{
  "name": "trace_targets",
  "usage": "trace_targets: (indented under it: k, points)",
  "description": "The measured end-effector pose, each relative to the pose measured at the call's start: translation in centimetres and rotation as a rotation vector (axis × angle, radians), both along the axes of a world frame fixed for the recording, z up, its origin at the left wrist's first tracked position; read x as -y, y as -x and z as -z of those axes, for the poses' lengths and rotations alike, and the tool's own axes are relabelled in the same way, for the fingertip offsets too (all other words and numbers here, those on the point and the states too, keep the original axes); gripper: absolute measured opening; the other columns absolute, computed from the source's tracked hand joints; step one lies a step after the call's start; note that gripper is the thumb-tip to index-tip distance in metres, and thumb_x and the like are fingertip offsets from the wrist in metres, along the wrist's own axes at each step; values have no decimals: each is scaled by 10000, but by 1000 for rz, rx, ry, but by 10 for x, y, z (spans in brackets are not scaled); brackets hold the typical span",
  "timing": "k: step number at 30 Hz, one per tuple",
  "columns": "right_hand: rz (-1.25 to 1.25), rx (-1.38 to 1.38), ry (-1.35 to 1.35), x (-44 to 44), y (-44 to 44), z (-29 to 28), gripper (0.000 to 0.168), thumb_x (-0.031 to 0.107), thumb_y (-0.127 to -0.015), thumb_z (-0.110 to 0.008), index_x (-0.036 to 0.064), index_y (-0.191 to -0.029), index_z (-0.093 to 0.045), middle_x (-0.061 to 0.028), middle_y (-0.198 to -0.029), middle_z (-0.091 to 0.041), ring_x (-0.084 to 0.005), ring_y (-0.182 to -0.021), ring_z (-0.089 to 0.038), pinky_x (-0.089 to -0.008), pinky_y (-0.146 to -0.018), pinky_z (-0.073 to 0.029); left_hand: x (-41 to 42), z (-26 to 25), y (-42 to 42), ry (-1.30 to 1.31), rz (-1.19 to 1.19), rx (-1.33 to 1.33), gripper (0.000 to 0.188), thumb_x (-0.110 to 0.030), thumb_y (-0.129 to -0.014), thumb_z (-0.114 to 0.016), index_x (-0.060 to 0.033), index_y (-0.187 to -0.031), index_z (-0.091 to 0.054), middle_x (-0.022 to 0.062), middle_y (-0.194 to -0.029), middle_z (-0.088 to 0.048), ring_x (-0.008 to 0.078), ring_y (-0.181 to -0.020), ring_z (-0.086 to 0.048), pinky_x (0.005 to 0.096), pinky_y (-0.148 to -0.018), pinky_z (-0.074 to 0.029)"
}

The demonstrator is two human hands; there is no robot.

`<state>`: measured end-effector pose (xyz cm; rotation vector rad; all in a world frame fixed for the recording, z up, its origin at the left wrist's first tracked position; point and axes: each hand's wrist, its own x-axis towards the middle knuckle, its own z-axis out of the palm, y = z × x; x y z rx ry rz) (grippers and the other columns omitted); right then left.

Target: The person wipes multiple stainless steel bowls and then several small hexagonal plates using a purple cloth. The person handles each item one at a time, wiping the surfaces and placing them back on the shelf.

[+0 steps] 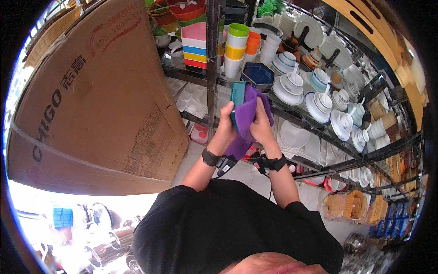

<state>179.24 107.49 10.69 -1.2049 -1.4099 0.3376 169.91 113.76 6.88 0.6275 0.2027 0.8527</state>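
Both hands are raised in front of the shelf. My left hand [225, 120] grips a teal-green dish [238, 93] that is tilted nearly on edge, its thumb on the near side. A purple cloth [245, 116] is draped over the dish's right side and hangs down between my wrists. My right hand [262, 125] holds the cloth against the dish; most of its fingers are hidden behind the folds. Just beyond the cloth, a dark blue hexagonal dish [257, 74] sits at the shelf's front edge.
A large cardboard carton [99, 102] rises close on the left. Stacked colored cups [236, 51], square colored dishes [194, 46] and white bowl sets on saucers [290, 87] fill the upper shelf. A black metal post [212, 51] stands before me. White plates [295, 132] lie below.
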Motion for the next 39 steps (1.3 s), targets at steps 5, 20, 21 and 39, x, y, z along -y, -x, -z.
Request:
trace_targets:
  k: [5, 20, 21, 39]
  points:
    - [-143, 153, 257, 10, -29, 19, 313, 31, -719, -646, -11, -1025, -601, -133, -1025, -546, -302, -1006, -550, -334, -917, -403, -11, 0, 12, -103, -26, 70, 541, -519, -852, -517, -55, -1127, -569, 69, -973, -632, 156, -869, -610, 289, -747, -495]
    - [308, -126, 167, 2, -18, 67, 470, 14, -854, -469, 34, -1315, -376, -207, -1069, -629, -356, -1008, -617, -379, -831, -474, -4, -6, 3, 27, 138, 203, 730, -436, -855, -526, -71, -1447, -304, 129, -1377, -448, 233, -1217, -479, 345, -1046, -364]
    - [339, -73, 155, -1, -19, 63, 479, 5, -845, -467, 34, -1315, -383, -217, -1042, -635, -373, -989, -622, -387, -810, -481, -6, -5, 1, -95, 148, 197, 776, -426, -849, -526, -82, -1480, -233, 120, -1437, -384, 218, -1272, -428, 327, -1078, -314]
    - [523, 51, 40, 0, -15, 29, 420, -25, -772, -498, 36, -1187, -502, -220, -955, -648, -419, -902, -623, -406, -747, -492, -4, -26, 20, -534, 242, -41, 950, -206, -766, -709, -54, -1499, -125, 93, -1514, -231, 178, -1374, -241, 301, -1116, -182]
